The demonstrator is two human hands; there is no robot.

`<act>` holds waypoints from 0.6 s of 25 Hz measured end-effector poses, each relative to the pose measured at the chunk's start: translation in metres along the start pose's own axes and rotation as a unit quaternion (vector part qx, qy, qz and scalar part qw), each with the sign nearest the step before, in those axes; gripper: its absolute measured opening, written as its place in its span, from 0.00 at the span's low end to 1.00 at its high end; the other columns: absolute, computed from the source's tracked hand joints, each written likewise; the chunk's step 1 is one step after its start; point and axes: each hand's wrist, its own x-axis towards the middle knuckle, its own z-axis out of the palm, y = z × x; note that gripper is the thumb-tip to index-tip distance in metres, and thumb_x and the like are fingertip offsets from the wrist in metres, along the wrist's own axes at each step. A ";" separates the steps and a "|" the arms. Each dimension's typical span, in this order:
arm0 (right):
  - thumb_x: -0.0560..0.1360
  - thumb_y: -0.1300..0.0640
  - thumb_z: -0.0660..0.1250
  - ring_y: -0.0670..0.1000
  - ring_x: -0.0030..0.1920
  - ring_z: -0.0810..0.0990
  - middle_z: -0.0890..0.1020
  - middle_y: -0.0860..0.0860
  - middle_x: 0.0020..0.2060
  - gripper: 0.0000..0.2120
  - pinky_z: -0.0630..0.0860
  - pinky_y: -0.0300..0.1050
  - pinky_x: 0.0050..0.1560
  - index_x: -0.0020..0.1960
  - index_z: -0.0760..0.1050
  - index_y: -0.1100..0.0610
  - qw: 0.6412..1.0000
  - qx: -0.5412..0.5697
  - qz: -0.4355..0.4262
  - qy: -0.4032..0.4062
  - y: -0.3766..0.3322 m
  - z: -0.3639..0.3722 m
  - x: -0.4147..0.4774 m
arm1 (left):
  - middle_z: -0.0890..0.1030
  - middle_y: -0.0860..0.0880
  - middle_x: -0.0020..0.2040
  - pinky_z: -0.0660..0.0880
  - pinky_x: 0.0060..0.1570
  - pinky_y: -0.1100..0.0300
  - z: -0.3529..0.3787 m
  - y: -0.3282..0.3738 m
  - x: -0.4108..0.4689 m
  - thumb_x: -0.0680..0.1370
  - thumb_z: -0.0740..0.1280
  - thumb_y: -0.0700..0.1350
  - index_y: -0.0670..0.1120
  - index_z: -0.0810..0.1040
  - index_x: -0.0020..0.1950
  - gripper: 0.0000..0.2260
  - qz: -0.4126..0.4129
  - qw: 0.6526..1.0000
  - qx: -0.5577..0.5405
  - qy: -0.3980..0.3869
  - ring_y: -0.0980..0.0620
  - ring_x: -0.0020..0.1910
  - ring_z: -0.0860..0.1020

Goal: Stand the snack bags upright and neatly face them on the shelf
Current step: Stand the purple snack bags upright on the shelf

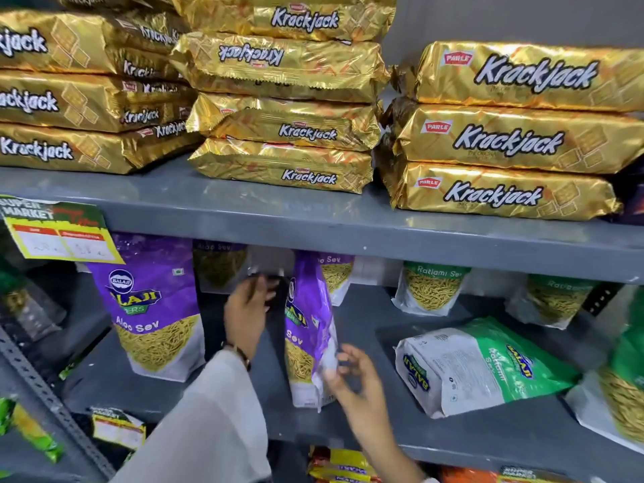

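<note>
You've got four purple Aloo Sev snack bags (153, 308), two at the front and two behind. Green-and-white Ratlami Sev bags (481, 364): four that I can make out. Gold foil Krackjack biscuit packs (505, 137) up top: thirteen or so, the left stacks overlap. Two hands in view.

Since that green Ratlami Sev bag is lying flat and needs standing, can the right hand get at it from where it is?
Probably yes. The right hand hovers by the purple Aloo Sev bag, and only bare shelf separates it from the green Ratlami Sev bag.
</note>
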 end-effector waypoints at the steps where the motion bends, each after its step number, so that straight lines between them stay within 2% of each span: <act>1: 0.53 0.34 0.73 0.38 0.53 0.75 0.76 0.44 0.53 0.38 0.72 0.32 0.54 0.58 0.71 0.49 0.999 -0.047 -0.010 -0.022 0.004 0.008 -0.005 | 0.84 0.50 0.44 0.77 0.43 0.57 0.010 0.000 0.020 0.77 0.61 0.48 0.51 0.79 0.47 0.07 -0.021 0.998 0.028 -0.051 0.48 0.45 0.79; 2: 0.53 0.32 0.73 0.39 0.57 0.73 0.73 0.43 0.56 0.42 0.70 0.33 0.57 0.61 0.69 0.50 0.995 -0.093 -0.016 -0.024 0.010 0.014 -0.007 | 0.84 0.47 0.48 0.77 0.50 0.52 0.021 -0.005 0.034 0.77 0.61 0.46 0.49 0.78 0.50 0.08 -0.052 0.993 0.036 -0.096 0.46 0.48 0.80; 3: 0.53 0.33 0.73 0.39 0.59 0.72 0.72 0.42 0.57 0.43 0.69 0.34 0.59 0.62 0.67 0.50 0.992 -0.123 -0.023 -0.016 0.016 0.018 -0.005 | 0.85 0.46 0.46 0.77 0.52 0.51 0.030 -0.009 0.038 0.76 0.61 0.45 0.47 0.79 0.49 0.07 -0.094 0.986 0.021 -0.133 0.46 0.46 0.80; 4: 0.55 0.35 0.74 0.40 0.59 0.72 0.72 0.43 0.57 0.40 0.69 0.36 0.59 0.61 0.67 0.50 0.990 -0.142 -0.028 -0.007 0.020 0.018 0.000 | 0.86 0.48 0.40 0.77 0.49 0.53 0.033 -0.013 0.036 0.76 0.62 0.42 0.46 0.79 0.47 0.07 -0.121 0.980 -0.002 -0.160 0.49 0.40 0.81; 6: 0.63 0.48 0.73 0.43 0.53 0.75 0.77 0.47 0.53 0.23 0.73 0.39 0.54 0.55 0.69 0.49 0.990 -0.139 -0.016 0.009 0.022 0.013 0.011 | 0.85 0.53 0.32 0.76 0.42 0.58 0.030 -0.016 0.028 0.75 0.61 0.36 0.45 0.78 0.45 0.07 -0.120 0.976 -0.034 -0.180 0.56 0.32 0.81; 7: 0.67 0.55 0.71 0.46 0.49 0.77 0.79 0.50 0.49 0.16 0.74 0.41 0.51 0.52 0.71 0.50 0.994 -0.109 -0.002 0.005 0.022 0.007 0.019 | 0.85 0.55 0.32 0.77 0.40 0.61 0.022 -0.020 0.028 0.75 0.61 0.35 0.45 0.78 0.46 0.08 -0.105 0.979 -0.047 -0.166 0.59 0.32 0.81; 9: 0.71 0.65 0.67 0.46 0.43 0.77 0.80 0.53 0.42 0.08 0.73 0.45 0.48 0.47 0.74 0.56 0.999 -0.046 0.028 -0.001 0.016 -0.004 0.040 | 0.84 0.59 0.31 0.78 0.36 0.69 0.002 -0.026 0.027 0.76 0.61 0.36 0.47 0.77 0.44 0.08 -0.091 0.988 -0.076 -0.100 0.64 0.32 0.80; 11: 0.72 0.68 0.65 0.41 0.36 0.77 0.79 0.53 0.38 0.08 0.72 0.45 0.44 0.43 0.76 0.56 0.998 -0.043 0.038 0.014 0.009 -0.013 0.059 | 0.83 0.59 0.28 0.76 0.35 0.72 -0.013 -0.031 0.019 0.75 0.63 0.36 0.47 0.79 0.37 0.11 -0.066 0.993 -0.092 -0.038 0.65 0.29 0.78; 13: 0.72 0.68 0.64 0.35 0.34 0.78 0.81 0.51 0.41 0.10 0.75 0.36 0.42 0.46 0.77 0.54 0.998 -0.055 0.037 0.003 0.005 -0.018 0.070 | 0.83 0.58 0.28 0.76 0.35 0.71 -0.016 -0.034 0.007 0.74 0.64 0.36 0.47 0.81 0.33 0.12 -0.044 0.995 -0.090 -0.026 0.65 0.29 0.78; 15: 0.73 0.69 0.63 0.34 0.36 0.79 0.80 0.52 0.47 0.11 0.74 0.28 0.41 0.54 0.75 0.60 0.998 -0.052 0.033 -0.019 0.004 -0.018 0.073 | 0.83 0.58 0.28 0.76 0.36 0.71 -0.015 -0.030 0.000 0.74 0.65 0.37 0.48 0.79 0.37 0.09 -0.034 0.993 -0.111 -0.019 0.65 0.30 0.77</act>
